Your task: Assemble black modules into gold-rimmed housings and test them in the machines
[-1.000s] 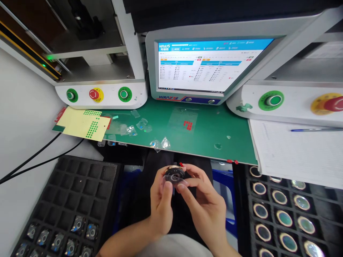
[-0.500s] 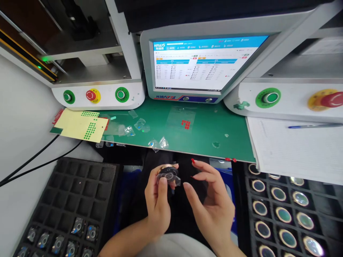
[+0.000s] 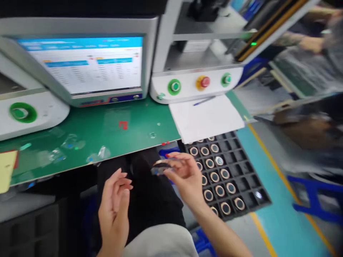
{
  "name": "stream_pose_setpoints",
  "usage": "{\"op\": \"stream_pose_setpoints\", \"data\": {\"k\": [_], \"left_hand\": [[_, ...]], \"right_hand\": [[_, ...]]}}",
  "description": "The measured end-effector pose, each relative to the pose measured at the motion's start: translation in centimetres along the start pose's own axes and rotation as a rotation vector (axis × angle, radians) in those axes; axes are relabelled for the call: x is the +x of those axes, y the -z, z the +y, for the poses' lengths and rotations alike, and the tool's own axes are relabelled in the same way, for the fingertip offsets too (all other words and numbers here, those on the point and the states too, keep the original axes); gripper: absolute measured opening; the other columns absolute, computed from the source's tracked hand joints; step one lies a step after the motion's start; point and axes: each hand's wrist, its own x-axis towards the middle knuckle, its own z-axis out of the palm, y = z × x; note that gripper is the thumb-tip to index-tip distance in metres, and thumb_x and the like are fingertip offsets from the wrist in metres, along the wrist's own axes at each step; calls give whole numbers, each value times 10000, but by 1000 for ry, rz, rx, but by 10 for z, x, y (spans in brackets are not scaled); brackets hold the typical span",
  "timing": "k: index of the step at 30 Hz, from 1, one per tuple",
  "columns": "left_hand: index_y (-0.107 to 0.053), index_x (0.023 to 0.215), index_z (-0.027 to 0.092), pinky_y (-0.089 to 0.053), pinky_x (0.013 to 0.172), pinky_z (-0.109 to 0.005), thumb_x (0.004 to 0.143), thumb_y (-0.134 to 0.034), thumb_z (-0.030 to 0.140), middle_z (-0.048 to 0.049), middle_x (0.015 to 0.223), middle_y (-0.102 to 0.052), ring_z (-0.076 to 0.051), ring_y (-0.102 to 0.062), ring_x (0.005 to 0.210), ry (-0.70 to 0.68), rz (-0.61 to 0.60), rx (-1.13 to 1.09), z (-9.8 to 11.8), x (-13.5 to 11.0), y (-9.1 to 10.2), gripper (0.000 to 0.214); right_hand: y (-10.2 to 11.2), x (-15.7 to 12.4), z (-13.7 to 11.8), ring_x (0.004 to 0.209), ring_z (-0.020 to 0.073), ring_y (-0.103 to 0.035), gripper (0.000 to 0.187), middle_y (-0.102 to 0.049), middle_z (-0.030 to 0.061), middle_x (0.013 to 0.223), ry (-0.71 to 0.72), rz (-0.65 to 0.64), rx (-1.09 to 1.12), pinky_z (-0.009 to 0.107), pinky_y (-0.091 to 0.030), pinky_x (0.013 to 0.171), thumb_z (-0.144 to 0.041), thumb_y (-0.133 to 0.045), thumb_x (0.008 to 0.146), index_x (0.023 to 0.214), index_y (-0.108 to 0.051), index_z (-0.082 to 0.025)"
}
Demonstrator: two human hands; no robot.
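Observation:
My right hand pinches a round watch case with a gold-coloured rim, tilted nearly edge-on above my lap. A piece of clear film with a blue dot hangs at its near side. To the left, my left hand is raised with its fingers loosely curved and apart, holding nothing. Beyond my right hand lies a black foam tray with similar gold-rimmed watch cases in many of its pockets.
A green bench mat carries clear film scraps, red stickers and paper sheets with a pen. Behind stand a monitor and machine buttons. Another dark tray is at lower left. Another person's arm shows at upper right.
The view has swung right. The watch case has passed from my left hand to my right hand and moved toward the tray on the right. My left hand has let go and opened.

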Motion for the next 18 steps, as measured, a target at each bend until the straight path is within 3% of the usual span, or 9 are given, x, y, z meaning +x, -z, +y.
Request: {"op": "stream_pose_setpoints", "data": {"k": [4,7,9,13,18], "left_hand": [[-687,1022,193,-574,833,-276,894,-653,394,-59,1072,-652,-190,-655,916,2,-75,74,-2,14,-21,241],[-681,947,201,-548,846,-261,883,-654,377,-45,1085,-647,-179,-644,937,44,-155,61,1,15,-41,189],[-677,935,205,-540,828,-259,867,-664,373,-46,1089,-652,-180,-639,936,44,-185,57,4,13,-52,182],[-650,890,208,-536,756,-267,868,-646,370,-39,1010,-664,-171,-640,843,10,-167,80,3,13,-64,163],[-646,857,199,-536,765,-292,835,-667,402,-53,1035,-670,-200,-653,895,73,-206,131,-6,18,-67,205]], "right_hand": [[122,44,50,792,159,-660,419,-659,42,990,-35,415,-337,390,-557,854,-424,-808,720,960,-566,-182],[208,74,90,897,180,-642,268,-645,51,1023,-147,641,-577,404,-545,857,-361,-680,901,1034,-613,-138],[252,86,112,968,197,-639,281,-635,70,1115,-230,731,-695,406,-550,860,-356,-622,952,1134,-613,-142],[312,74,142,1055,224,-626,330,-610,90,1216,-343,838,-867,437,-545,901,-357,-618,956,1215,-593,-154],[349,3,160,1055,225,-626,346,-603,93,1229,-394,951,-1022,438,-547,899,-359,-614,959,1238,-580,-157]]}}
